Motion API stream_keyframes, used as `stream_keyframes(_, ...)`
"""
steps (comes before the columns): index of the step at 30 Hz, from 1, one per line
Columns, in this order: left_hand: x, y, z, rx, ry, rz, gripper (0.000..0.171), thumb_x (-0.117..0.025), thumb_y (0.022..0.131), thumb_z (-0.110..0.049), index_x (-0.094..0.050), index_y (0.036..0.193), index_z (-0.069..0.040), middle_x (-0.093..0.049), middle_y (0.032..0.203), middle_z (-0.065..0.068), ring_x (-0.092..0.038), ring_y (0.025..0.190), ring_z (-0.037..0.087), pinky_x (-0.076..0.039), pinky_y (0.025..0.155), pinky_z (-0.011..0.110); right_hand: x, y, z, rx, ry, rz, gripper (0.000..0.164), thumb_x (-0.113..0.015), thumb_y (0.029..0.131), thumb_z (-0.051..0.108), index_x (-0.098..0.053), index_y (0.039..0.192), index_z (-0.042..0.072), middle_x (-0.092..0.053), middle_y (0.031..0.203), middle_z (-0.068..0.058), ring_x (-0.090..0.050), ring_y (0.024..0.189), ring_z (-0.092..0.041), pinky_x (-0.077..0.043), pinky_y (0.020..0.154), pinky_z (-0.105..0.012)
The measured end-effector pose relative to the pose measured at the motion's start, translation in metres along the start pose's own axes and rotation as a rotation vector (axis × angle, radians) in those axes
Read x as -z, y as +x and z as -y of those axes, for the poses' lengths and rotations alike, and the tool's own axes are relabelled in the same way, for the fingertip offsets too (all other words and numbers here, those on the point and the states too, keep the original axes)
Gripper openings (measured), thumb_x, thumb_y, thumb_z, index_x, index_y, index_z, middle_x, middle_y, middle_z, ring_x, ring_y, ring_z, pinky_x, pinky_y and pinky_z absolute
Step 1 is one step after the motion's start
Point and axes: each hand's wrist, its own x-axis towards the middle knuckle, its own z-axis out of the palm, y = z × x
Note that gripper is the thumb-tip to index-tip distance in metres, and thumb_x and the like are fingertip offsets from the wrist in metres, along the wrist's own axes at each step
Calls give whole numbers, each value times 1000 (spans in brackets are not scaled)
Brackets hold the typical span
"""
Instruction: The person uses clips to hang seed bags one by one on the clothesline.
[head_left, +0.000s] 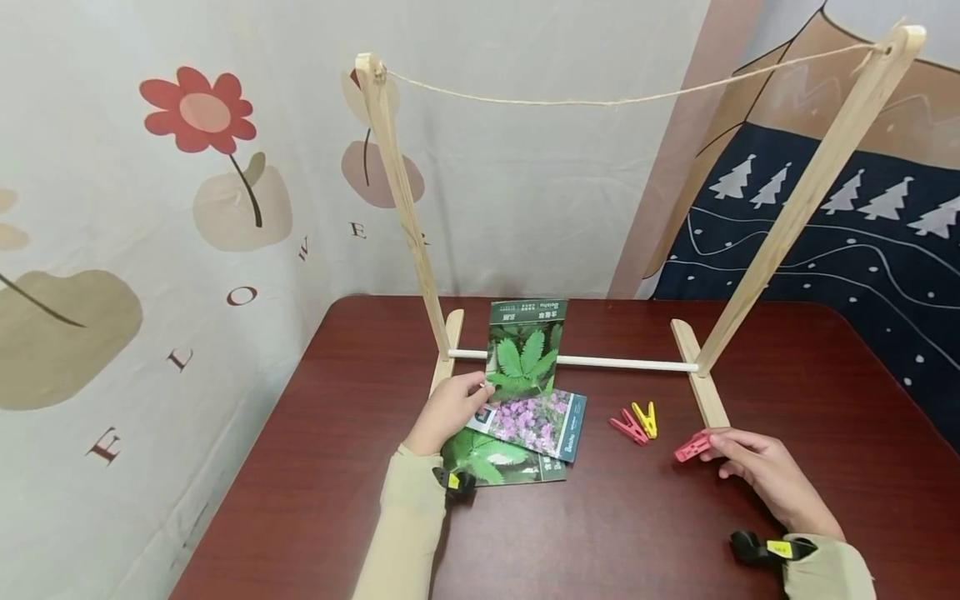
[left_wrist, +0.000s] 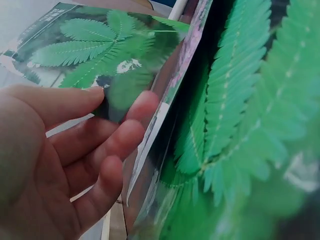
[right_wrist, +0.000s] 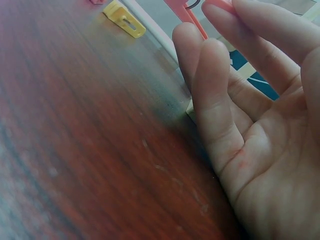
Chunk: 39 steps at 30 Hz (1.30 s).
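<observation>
Between thumb and fingers, my left hand (head_left: 450, 408) pinches a lower corner of a green seed packet (head_left: 525, 350) with a fern-like leaf picture, raised at a tilt. Below it a purple-flower packet (head_left: 536, 423) overlaps another green leaf packet (head_left: 487, 460) on the table. My right hand (head_left: 772, 475) holds a red clothespin (head_left: 692, 447) by one end between thumb and fingertips, right of the packets. In the right wrist view that clothespin (right_wrist: 186, 15) shows only partly at the top edge. Another red clothespin (head_left: 628, 427) and a yellow clothespin (head_left: 645, 419) lie side by side on the table.
A wooden frame stands behind, with a left post (head_left: 405, 208), a right post (head_left: 810, 200) and a white rod (head_left: 626, 363) joining their feet. Twine (head_left: 570, 102) sags between the post tops. The brown table (head_left: 600, 533) meets a printed cloth backdrop (head_left: 540, 192).
</observation>
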Motion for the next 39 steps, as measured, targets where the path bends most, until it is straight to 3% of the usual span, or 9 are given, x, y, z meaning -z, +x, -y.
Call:
stream_keyframes(6,1,-2,0,-21,-50,0,17,-49,92,-22,-44,76,-17,-59,60,-2,-46,46,11,-34,42,27,1,0,-1,2,3,-3,28,-47,93,9,-53,110,-12,-65,91,-5,-60,80,-14,-49,59,-29)
stream_keyframes(16,4,0,2,-32,-72,-126,21,-50,92,-29,-52,74,-19,-56,59,-5,-41,44,14,-35,44,28,0,-1,1,-19,1,-18,29,-48,92,12,-55,110,-11,-65,91,-5,-60,80,-14,-49,59,-29)
stream_keyframes(21,7,-1,-3,-21,-72,-147,25,-49,92,-31,-57,76,-14,-57,61,-6,-46,47,12,-37,45,29,0,0,2,-25,14,-18,29,-48,93,12,-55,109,-11,-65,90,-6,-60,80,-13,-49,58,-29)
stream_keyframes(25,8,0,-7,-12,-71,-174,24,-48,92,-33,-61,81,-17,-57,63,-7,-50,53,9,-38,46,30,0,0,2,-31,35,-29,27,-49,92,12,-57,109,-8,-66,89,-5,-60,79,-13,-49,57,-28)
stream_keyframes(30,9,2,-12,-38,-80,-214,26,-48,92,-35,-61,80,-17,-58,63,-1,-48,52,10,-36,46,30,-1,1,0,28,84,-12,28,-46,93,8,-54,110,-13,-65,95,-6,-60,83,-13,-49,57,-28)
stream_keyframes(34,11,2,-14,-53,-89,-272,26,-49,91,-37,-63,80,-17,-58,61,0,-47,52,9,-38,48,29,-2,1,0,49,56,5,30,-44,94,10,-52,113,-13,-64,103,-5,-58,87,-13,-49,58,-28)
stream_keyframes(39,14,0,-15,-56,-143,-331,22,-50,90,-38,-63,82,-22,-56,59,-4,-45,45,10,-39,43,28,-3,0,1,29,51,-26,29,-46,94,12,-54,111,-10,-65,95,-6,-59,82,-15,-49,59,-28)
